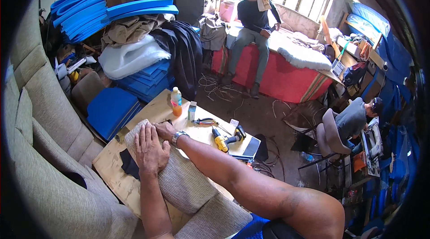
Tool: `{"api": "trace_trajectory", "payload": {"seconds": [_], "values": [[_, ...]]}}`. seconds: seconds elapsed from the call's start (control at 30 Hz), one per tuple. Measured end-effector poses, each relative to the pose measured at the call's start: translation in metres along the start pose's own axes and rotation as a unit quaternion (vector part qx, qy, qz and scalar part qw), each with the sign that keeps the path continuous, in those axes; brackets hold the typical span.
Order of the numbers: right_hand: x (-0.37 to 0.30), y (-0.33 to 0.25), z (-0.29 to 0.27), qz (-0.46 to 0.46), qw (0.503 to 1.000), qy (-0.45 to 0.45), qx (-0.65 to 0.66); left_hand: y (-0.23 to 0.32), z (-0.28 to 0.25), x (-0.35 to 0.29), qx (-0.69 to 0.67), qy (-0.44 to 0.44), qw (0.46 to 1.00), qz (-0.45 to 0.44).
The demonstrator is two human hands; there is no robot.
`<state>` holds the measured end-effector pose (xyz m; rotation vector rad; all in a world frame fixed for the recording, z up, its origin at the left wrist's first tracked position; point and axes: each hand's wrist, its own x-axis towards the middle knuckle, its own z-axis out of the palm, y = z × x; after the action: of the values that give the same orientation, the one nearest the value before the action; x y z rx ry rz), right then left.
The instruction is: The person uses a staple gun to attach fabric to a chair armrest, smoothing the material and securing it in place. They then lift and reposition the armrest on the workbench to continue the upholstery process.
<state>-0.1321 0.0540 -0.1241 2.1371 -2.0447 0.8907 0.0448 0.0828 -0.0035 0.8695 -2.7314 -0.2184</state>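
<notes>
While the grey cushion [183, 185] lies on the wooden table [112, 180], the left hand [151, 151] rests flat on it, fingers extended, seemingly for steadiness; the right hand [165, 130] is at its far edge, its grip impossible to tell.

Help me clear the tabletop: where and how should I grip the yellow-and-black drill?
Probably by the handle of the drill, coming from above: it appears to lie on its side, exposing that narrower stretch between yellow body and battery base.
</notes>
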Motion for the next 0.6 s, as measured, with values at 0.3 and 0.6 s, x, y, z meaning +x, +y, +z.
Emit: {"api": "trace_trajectory", "payload": {"seconds": [0.3, 0.6], "values": [[0.005, -0.007, -0.006, 0.04, 0.994, -0.096, -0.039, 0.001, -0.004, 0.0, -0.011, -0.014, 1.0, -0.008], [0.01, 0.003, -0.004, 0.054, 0.985, -0.142, -0.081, 0.001, -0.005, 0.003, -0.013, -0.028, 0.999, -0.006]]}}
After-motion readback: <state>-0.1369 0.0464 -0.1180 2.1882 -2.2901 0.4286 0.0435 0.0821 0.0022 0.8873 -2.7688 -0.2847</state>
